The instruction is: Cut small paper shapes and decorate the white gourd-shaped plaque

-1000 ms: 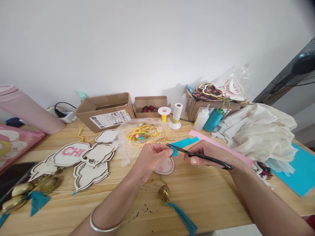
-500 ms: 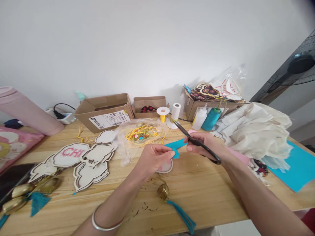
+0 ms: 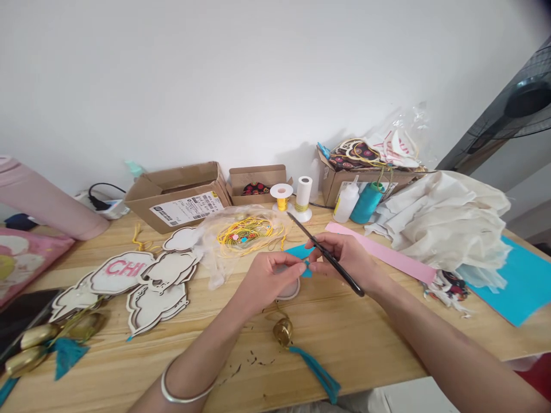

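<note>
Between thumb and forefinger my left hand [image 3: 273, 278] pinches a small blue piece [image 3: 307, 269]. My right hand [image 3: 344, 261] holds black scissors [image 3: 329, 255], their tips pointing up and left, and its thumb and finger meet the blue piece too. Below the hands lies a pale rounded plaque [image 3: 289, 289], partly covered by my left hand. A gold bell [image 3: 283, 331] with a teal tassel [image 3: 317, 373] rests on the wooden table [image 3: 365, 344] below it. Behind the fingers is a blue strip [image 3: 299, 250].
White-faced wooden plaques [image 3: 159, 298] and more gold bells [image 3: 81, 327] lie at left. Yellow cords [image 3: 249, 235], a yellow spool [image 3: 281, 198], a glue bottle [image 3: 346, 202] and cardboard boxes [image 3: 181, 198] stand behind. White fabric [image 3: 451, 223] and a pink strip [image 3: 383, 252] are at right.
My right hand has come left against the left fingertips and the blue piece. The scissors have turned with it. The view has shifted slightly.
</note>
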`<state>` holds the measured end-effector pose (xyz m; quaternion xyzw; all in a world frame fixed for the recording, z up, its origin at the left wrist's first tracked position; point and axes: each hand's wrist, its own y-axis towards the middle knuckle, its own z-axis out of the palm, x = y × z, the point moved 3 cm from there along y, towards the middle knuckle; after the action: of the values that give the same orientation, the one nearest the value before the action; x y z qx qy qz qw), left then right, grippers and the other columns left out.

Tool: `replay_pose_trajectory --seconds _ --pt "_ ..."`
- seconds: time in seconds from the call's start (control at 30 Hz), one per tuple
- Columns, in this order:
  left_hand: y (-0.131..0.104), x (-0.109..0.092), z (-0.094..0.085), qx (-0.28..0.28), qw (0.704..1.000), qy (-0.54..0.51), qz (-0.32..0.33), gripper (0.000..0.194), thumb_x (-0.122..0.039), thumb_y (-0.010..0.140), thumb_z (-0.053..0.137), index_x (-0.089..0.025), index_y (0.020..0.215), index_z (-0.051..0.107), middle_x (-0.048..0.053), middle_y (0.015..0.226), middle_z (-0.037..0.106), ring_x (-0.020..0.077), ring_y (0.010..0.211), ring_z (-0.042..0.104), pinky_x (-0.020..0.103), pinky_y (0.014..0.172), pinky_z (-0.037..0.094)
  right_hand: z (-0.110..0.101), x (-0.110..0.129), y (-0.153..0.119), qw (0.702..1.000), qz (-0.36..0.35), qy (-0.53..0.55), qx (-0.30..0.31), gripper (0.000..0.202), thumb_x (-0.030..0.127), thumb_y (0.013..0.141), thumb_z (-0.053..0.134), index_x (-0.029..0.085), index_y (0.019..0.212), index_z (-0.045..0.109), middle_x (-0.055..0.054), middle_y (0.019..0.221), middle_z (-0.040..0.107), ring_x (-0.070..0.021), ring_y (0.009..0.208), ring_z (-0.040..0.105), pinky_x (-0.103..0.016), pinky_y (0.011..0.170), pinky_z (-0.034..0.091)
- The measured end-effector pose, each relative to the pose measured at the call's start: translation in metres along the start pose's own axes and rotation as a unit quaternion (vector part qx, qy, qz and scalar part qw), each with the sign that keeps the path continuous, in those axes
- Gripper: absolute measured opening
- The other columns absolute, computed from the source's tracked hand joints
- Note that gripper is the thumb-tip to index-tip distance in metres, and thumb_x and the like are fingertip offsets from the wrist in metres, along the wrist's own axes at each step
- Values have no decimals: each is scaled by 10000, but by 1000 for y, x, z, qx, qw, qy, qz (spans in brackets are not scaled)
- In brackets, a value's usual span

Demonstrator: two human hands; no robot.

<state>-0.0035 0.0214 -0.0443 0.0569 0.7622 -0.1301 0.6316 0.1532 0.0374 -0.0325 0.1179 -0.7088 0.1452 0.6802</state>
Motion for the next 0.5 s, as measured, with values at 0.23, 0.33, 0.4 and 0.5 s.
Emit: replay_pose_trajectory --seconds 0.23,0.33,0.4,0.5 --pt "1 10 8 -22 978 -208 -11 204 -341 700 664 -217 855 710 35 832 715 152 765 624 226 660 443 3 -2 -1 985 -29 70 -158 386 243 482 785 157 790 569 39 576 587 -67 456 464 -191 416 344" --pt "2 12 16 -52 967 -248 0 202 -281 651 720 -210 840 708 27 844 718 135 788 625 220 723 450 7 -6 -2 976 -44 103 -189 384 270 525 767 157 837 575 35 599 591 -48 424 411 -189 391 310" --pt "2 10 20 -73 963 -258 13 177 -267 642 729 -206 807 710 17 819 719 122 777 623 211 735 454 10 -8 -2 970 -52 127 -202 387 264 534 762 158 856 576 33 619 597 -45 433 409 -186 391 302" --pt "1 6 25 -100 958 -268 26 131 -272 651 722 -217 770 716 -3 768 719 115 777 623 209 761 458 14 -10 -2 962 -60 151 -220 387 242 533 761 162 864 579 36 630 596 -47 447 410 -182 389 290"
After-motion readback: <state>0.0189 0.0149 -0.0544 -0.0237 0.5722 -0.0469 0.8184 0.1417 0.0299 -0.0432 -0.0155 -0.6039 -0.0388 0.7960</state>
